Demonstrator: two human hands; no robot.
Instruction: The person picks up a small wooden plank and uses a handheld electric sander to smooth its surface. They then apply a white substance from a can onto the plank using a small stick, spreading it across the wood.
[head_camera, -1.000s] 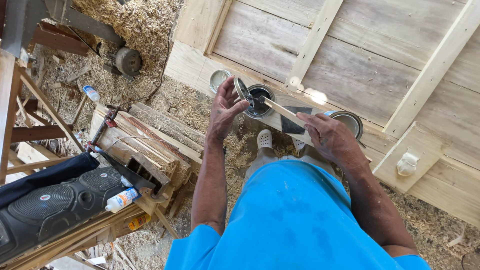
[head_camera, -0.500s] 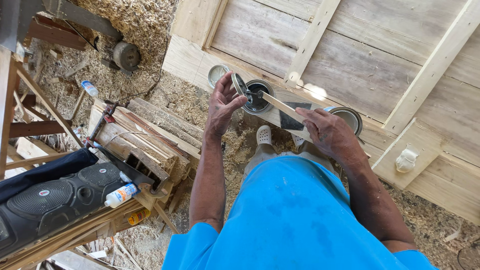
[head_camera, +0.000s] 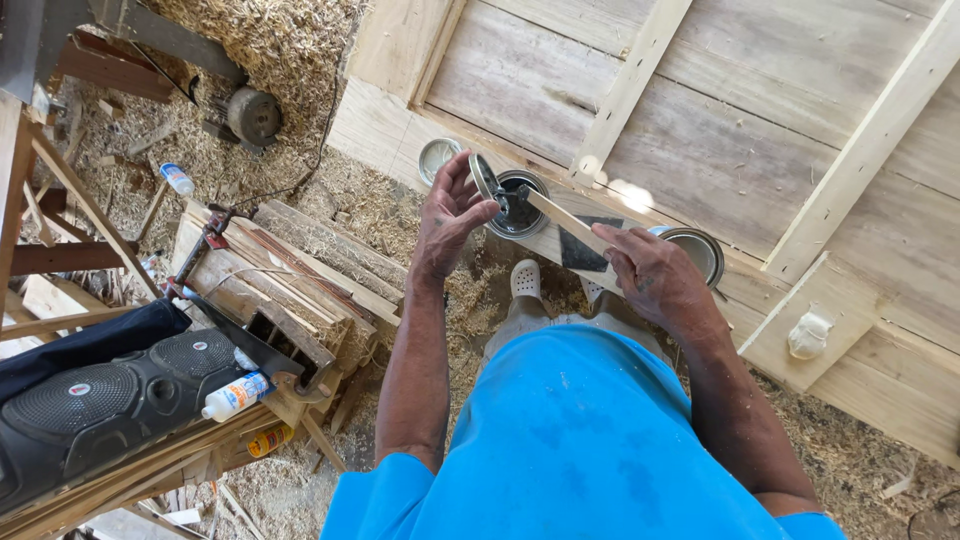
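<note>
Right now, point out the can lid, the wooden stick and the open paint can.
can lid (head_camera: 484, 175), head view, on its rim.
wooden stick (head_camera: 562, 214), head view, mid-length.
open paint can (head_camera: 522, 205), head view, dark inside.

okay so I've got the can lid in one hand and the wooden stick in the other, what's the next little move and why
Probably set the stick's dark tip down into the open can below. The left hand holds the lid tilted clear of the can's mouth, and the right hand holds the wooden stick with its tip already just above the opening, so a short dip looks enough.
</note>
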